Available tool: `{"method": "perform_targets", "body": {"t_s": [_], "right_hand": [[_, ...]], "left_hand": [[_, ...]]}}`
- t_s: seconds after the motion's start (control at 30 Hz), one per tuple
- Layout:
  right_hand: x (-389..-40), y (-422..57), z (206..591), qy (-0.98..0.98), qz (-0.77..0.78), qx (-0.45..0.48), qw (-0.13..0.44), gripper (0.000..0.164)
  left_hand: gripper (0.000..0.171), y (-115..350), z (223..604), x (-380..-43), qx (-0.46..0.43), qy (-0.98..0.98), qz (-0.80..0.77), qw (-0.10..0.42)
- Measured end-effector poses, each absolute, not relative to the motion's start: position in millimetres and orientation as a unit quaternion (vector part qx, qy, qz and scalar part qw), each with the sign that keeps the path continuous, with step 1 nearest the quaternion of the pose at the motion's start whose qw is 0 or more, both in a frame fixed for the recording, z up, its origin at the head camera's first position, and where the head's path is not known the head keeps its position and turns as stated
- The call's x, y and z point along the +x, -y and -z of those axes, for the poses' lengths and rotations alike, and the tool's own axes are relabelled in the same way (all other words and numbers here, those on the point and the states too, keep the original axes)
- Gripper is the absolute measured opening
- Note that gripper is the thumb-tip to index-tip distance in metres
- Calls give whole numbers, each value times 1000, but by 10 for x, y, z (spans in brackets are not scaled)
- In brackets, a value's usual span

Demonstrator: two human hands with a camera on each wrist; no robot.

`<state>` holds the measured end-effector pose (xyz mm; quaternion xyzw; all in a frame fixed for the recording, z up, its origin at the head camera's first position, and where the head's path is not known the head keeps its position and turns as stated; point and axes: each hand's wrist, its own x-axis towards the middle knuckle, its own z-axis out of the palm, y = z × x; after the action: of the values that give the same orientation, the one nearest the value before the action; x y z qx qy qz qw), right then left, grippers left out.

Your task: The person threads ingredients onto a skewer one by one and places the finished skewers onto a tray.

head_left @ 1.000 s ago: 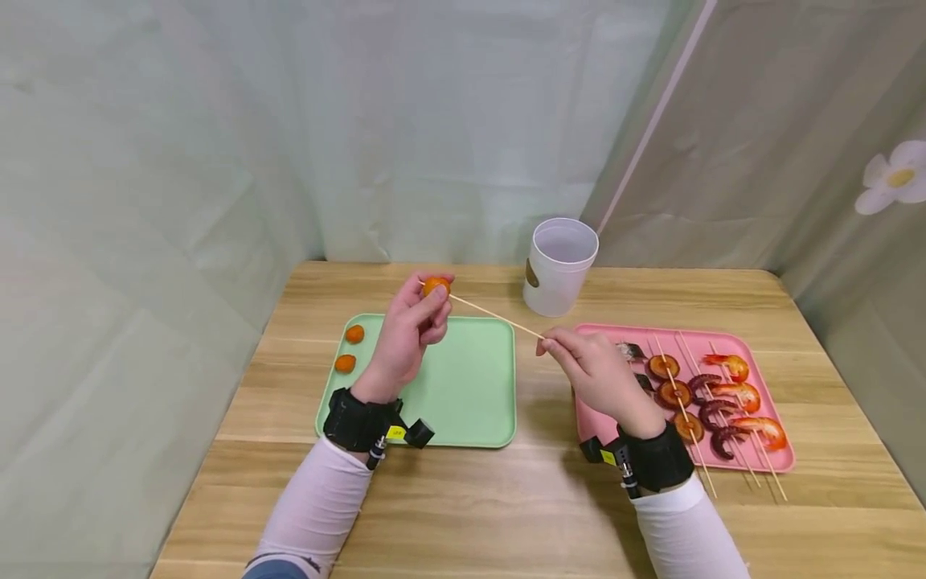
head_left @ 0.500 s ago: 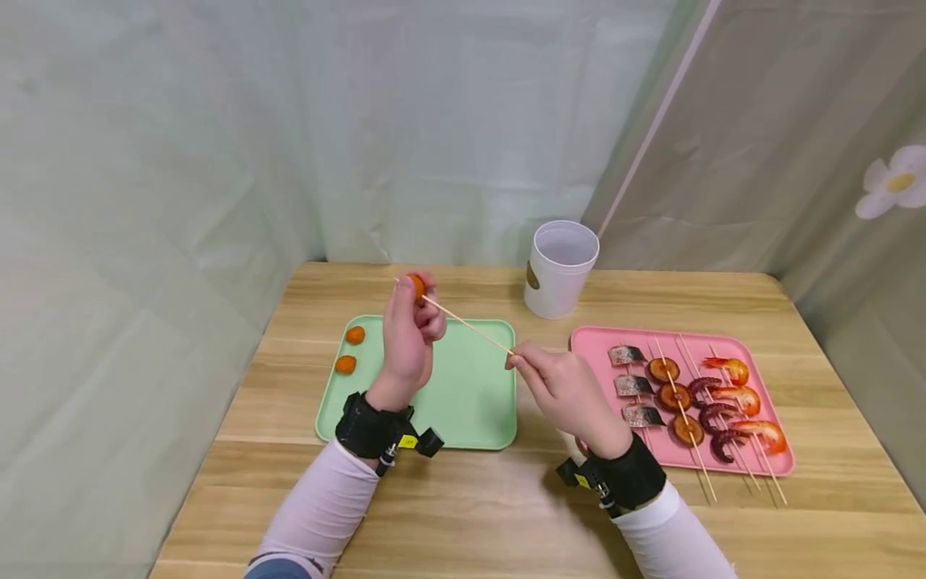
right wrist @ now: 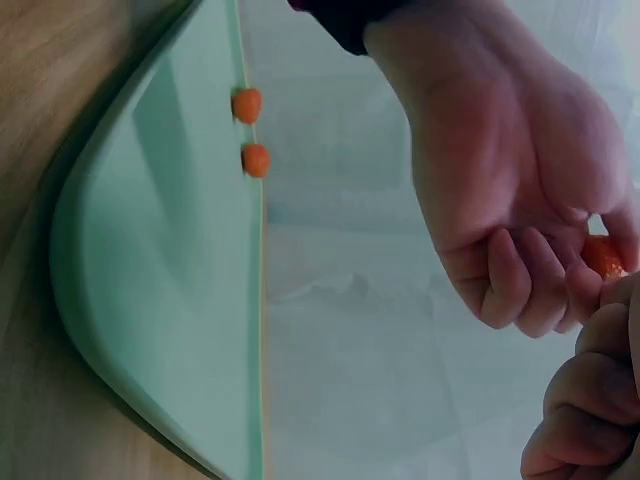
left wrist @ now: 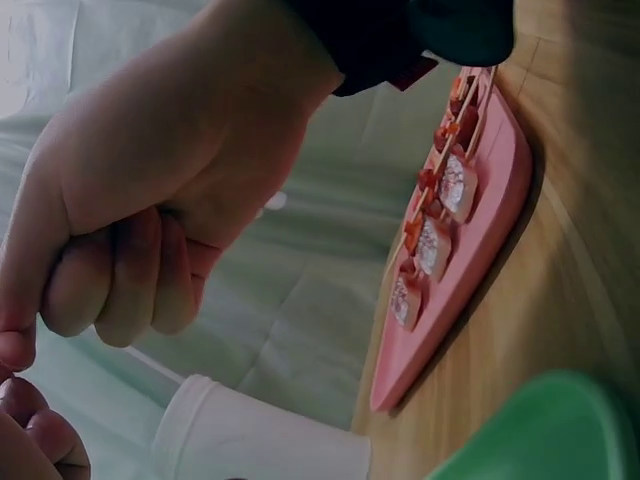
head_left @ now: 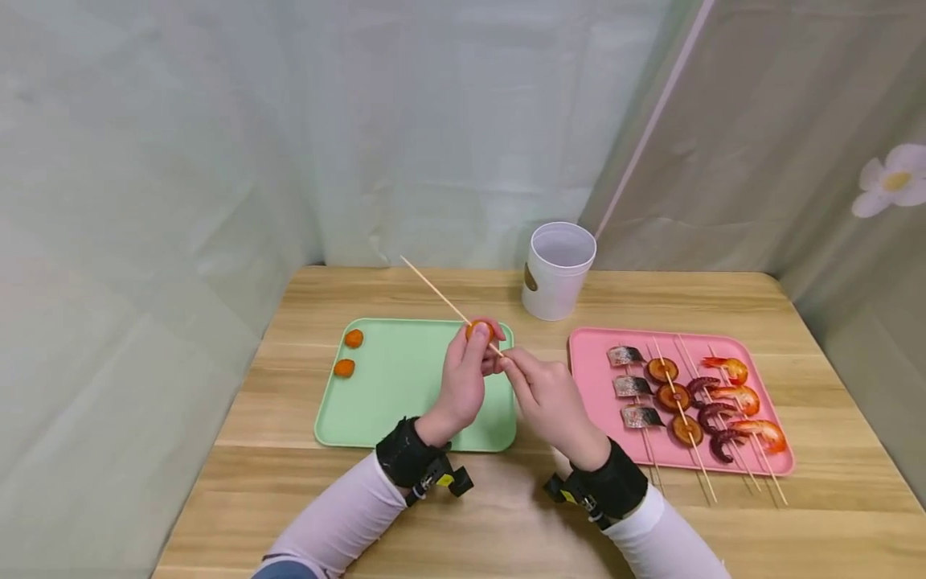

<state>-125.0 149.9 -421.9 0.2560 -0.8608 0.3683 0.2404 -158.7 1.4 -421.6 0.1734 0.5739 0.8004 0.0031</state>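
My left hand [head_left: 459, 390] pinches an orange food ball [head_left: 480, 330] between thumb and fingers. A thin wooden skewer [head_left: 434, 289] runs through the ball, its long end pointing up and left. My right hand [head_left: 555, 406] pinches the skewer's lower end, close beside the left fingers. In the right wrist view the orange ball [right wrist: 603, 257] is partly covered by the left hand [right wrist: 520, 170]. Two more orange balls [head_left: 353, 338] lie at the left edge of the green tray [head_left: 412, 418], beneath and left of my left hand.
On the right, a pink tray [head_left: 595, 354] bears fish-piece [head_left: 633, 387], mushroom [head_left: 674, 397], octopus-tentacle [head_left: 716, 416] and shrimp [head_left: 738, 399] skewers, some sticks overhanging its front edge. A white cup [head_left: 555, 281] stands behind, between the trays. Curtains surround the wooden table [head_left: 506, 523].
The ball has slid along the skewer towards its lower end, leaving a long bare length beyond it. My left hand has moved right and nearer; my right hand has moved left, beside it.
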Motion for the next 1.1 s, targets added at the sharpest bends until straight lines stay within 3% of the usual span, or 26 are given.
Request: {"method": "perform_targets", "body": {"t_s": [0.43, 0.7, 1.1], "right_hand": [[-1260, -1497, 4233, 873, -346, 230, 255, 4], [-1309, -1595, 4196, 882, -344, 214, 239, 11], [-1335, -1737, 4094, 889, -366, 167, 218, 14]], "left_hand": [[49, -4, 4349, -1529, 201, -608, -767, 42], [57, 105, 4325, -1674, 242, -623, -736, 108], [42, 627, 4323, -1869, 237, -685, -668, 171]]}}
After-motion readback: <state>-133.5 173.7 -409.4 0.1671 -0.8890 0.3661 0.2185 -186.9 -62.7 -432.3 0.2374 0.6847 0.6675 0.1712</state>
